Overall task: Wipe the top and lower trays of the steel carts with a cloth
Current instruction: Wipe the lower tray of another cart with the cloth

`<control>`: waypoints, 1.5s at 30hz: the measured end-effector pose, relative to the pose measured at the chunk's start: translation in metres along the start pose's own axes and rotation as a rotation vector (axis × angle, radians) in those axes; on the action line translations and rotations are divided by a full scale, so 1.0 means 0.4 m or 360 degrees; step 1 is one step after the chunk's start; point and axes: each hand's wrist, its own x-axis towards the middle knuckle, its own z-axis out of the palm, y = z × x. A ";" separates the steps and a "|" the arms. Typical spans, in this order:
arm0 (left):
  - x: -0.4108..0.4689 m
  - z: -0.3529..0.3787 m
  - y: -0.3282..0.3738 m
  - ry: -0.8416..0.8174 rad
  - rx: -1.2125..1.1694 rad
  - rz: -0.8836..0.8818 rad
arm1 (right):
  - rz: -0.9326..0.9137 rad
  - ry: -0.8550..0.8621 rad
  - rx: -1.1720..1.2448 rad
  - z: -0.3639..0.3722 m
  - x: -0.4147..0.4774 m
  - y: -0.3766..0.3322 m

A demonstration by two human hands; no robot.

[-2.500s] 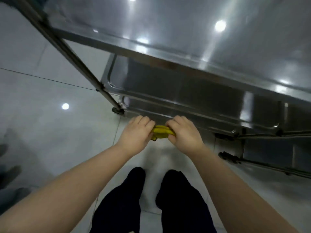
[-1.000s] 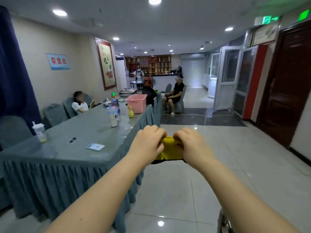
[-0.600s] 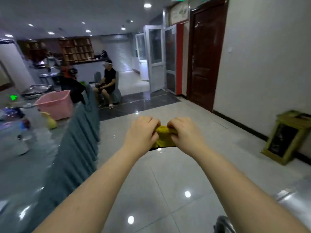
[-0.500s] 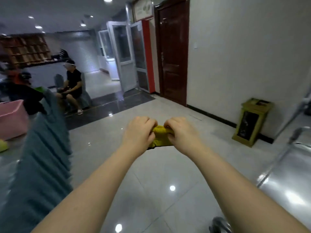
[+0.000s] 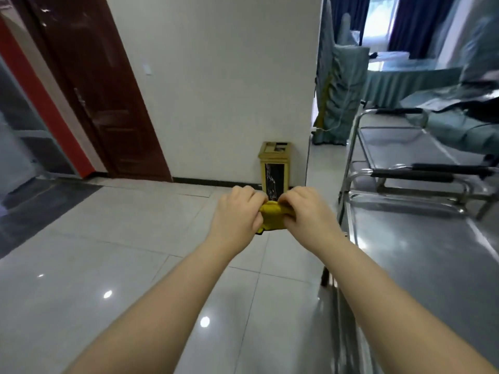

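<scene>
A small bunched yellow cloth (image 5: 272, 218) is held at chest height between my left hand (image 5: 237, 215) and my right hand (image 5: 307, 214), both closed on it, over the tiled floor. A steel cart (image 5: 421, 255) stands at my right, its shiny top tray beside my right forearm. Behind it stands a second steel cart (image 5: 397, 141) with a black-gripped handle. Most of the cloth is hidden inside my fingers.
A gold waste bin (image 5: 274, 168) stands against the white wall straight ahead. A dark wooden door (image 5: 100, 98) is at the left. Chairs and tables draped in teal fabric (image 5: 340, 85) fill the room at the back right. Open tiled floor (image 5: 108, 252) lies to my left.
My view has swung right, from the long draped table and seated people to the wall, the bin and the carts. Both hands have kept the cloth bunched between them throughout.
</scene>
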 end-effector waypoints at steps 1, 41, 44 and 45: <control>0.027 0.035 -0.020 -0.0010 -0.0036 0.0034 | 0.0051 0.0004 -0.0017 0.023 0.017 0.022; 0.340 1.285 0.004 -0.1416 -0.1174 0.2177 | 0.2902 0.0464 -0.0436 0.834 -0.158 0.410; 0.311 1.351 0.019 -0.1534 -0.1235 0.2285 | 0.3063 0.0548 -0.0470 0.873 -0.176 0.420; 0.301 1.370 0.022 -0.1545 -0.1265 0.2305 | 0.3089 0.0571 -0.0465 0.887 -0.185 0.422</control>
